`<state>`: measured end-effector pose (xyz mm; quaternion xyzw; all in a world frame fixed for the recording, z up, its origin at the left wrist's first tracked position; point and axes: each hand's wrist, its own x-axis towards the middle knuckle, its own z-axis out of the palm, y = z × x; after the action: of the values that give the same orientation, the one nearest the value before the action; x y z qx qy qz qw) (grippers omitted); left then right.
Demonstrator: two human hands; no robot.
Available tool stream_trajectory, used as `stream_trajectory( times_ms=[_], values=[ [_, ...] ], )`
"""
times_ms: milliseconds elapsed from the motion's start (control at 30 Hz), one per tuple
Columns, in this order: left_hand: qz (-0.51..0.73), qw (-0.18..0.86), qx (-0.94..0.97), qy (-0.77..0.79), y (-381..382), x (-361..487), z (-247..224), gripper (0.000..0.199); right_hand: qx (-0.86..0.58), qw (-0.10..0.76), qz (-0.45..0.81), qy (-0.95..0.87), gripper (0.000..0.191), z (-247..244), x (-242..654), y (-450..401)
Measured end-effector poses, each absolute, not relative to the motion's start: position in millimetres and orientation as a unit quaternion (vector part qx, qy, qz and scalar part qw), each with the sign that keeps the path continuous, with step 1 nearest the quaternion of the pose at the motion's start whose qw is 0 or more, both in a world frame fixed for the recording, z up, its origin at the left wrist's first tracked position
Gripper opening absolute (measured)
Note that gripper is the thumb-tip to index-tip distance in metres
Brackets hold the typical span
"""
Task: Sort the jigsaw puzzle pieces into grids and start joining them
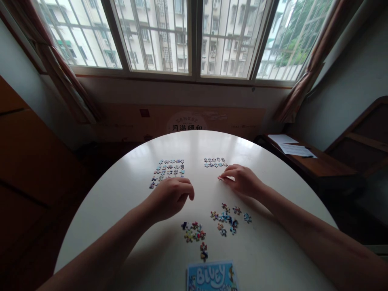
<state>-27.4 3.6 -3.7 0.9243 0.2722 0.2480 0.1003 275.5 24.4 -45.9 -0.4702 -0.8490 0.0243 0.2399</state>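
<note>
My right hand [241,180] reaches over the table's right half, thumb and fingertips pinched on a small reddish puzzle piece [220,178] just below two short rows of pieces [215,162]. Over the middle-left, my left hand [174,198] hovers with its fingers curled; whether it holds anything is hidden. Beyond it lies a larger grid of spaced pieces [169,166], its lower part partly covered by that hand. Nearer to me are two loose piles, a mostly blue one [226,217] on the right and a colourful one [194,232] on the left, with a few pieces below it.
A blue box marked "BLUEY" [212,277] lies at the near edge of the round white table [100,210]. Beyond the table are a large carton [121,121] and barred windows. A wooden side table [318,165] with papers [297,150] stands at right.
</note>
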Motion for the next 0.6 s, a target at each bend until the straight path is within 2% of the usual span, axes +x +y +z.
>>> stream_trajectory(
  times_ms=[367,600],
  values=[
    [0.245,0.102,0.926,0.269,3.1,-26.9,-4.4,0.035,-0.421,0.2,-0.003,-0.885,0.031,-43.9,250.4,21.4],
    [0.248,0.106,0.924,0.27,1.1,-26.4,-1.4,0.034,-0.455,0.158,-0.052,-0.875,0.034,-48.3,250.1,20.3]
  ],
)
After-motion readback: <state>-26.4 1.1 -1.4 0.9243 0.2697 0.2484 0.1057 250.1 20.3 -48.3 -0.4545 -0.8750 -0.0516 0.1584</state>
